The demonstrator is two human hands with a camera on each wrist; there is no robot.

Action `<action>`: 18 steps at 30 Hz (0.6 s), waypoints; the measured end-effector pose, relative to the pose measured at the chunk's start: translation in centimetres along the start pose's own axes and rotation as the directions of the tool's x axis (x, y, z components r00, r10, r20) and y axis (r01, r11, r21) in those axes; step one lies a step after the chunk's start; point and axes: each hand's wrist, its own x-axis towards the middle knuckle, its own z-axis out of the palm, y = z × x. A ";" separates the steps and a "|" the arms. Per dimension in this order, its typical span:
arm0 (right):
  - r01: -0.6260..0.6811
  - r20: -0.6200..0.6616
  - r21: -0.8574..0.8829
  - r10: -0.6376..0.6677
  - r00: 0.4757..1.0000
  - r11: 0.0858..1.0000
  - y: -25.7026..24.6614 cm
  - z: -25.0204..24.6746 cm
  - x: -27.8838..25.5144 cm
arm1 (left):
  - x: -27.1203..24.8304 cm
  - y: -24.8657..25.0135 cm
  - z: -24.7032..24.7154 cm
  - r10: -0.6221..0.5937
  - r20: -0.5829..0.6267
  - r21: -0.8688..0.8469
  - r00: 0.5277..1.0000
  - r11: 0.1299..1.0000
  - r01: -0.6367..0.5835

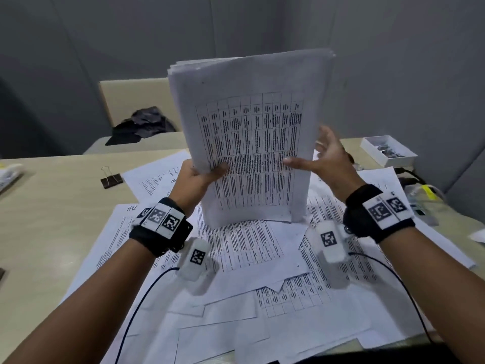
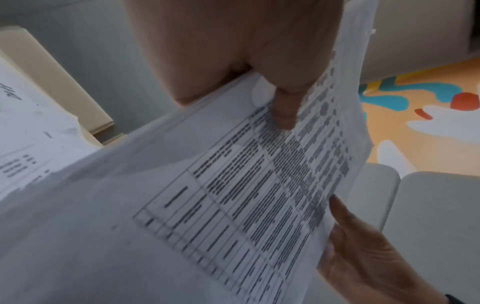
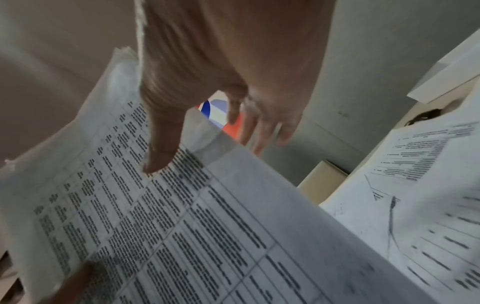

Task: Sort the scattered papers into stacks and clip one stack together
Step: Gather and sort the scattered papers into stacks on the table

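A thick stack of printed papers (image 1: 252, 132) stands upright on its bottom edge, on top of the scattered sheets (image 1: 249, 258) that cover the table. My left hand (image 1: 207, 174) grips the stack's left edge, with the thumb (image 2: 285, 102) across the front table print and the fingers hidden behind. At the stack's right edge is my right hand (image 1: 322, 158); its thumb (image 3: 161, 156) touches the front page and its fingers spread straight, off the paper. A black binder clip (image 1: 111, 177) lies on the bare table to the left, apart from both hands.
A white box (image 1: 388, 151) holding small dark clips sits at the back right, with cables (image 1: 414, 179) near it. A dark cloth (image 1: 147, 124) lies on a beige chair behind the table. Bare tabletop (image 1: 52, 219) shows on the left.
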 end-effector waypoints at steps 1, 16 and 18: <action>-0.009 0.050 0.043 0.007 0.999 0.999 -0.5 -0.1 0.1 | 0.0 0.3 -0.1 -0.004 0.010 -0.022 1.000 1.000 0.004; 0.021 0.053 0.071 -0.025 0.998 0.997 1.3 2.6 -0.4 | 0.5 0.4 0.1 0.058 0.000 0.130 0.998 0.990 -0.058; -0.042 0.105 0.005 0.041 0.994 0.999 3.0 2.0 -0.5 | 0.2 -0.5 0.0 0.081 -0.043 0.197 0.996 0.978 -0.071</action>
